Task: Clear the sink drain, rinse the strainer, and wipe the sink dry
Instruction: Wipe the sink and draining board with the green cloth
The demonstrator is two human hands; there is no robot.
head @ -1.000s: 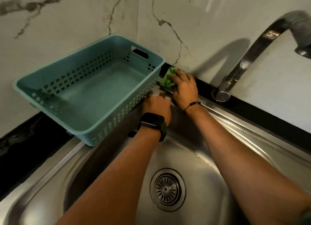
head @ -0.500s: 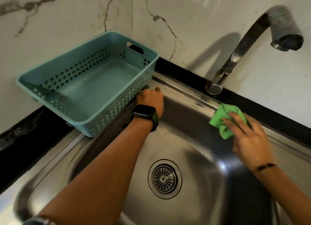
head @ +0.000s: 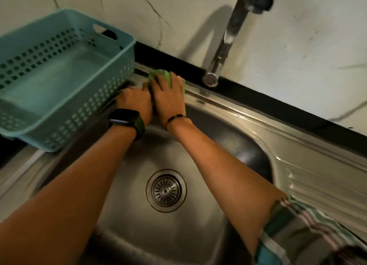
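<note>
My right hand lies palm down on a green cloth and presses it onto the back rim of the steel sink, near the back left corner. My left hand, with a black watch on its wrist, sits just to the left and touches the right hand. Its fingers curl over the sink rim against the basket. The round metal strainer sits in the drain at the bottom of the basin, between my forearms.
A teal perforated plastic basket stands on the left counter and overhangs the sink's edge. The chrome faucet rises from the back ledge, right of my hands. A ribbed drainboard extends to the right. A marble wall stands behind.
My right hand swept the green cloth from the back left corner to the right, below the faucet, and is now back at the left corner. The left hand stayed on the rim.
</note>
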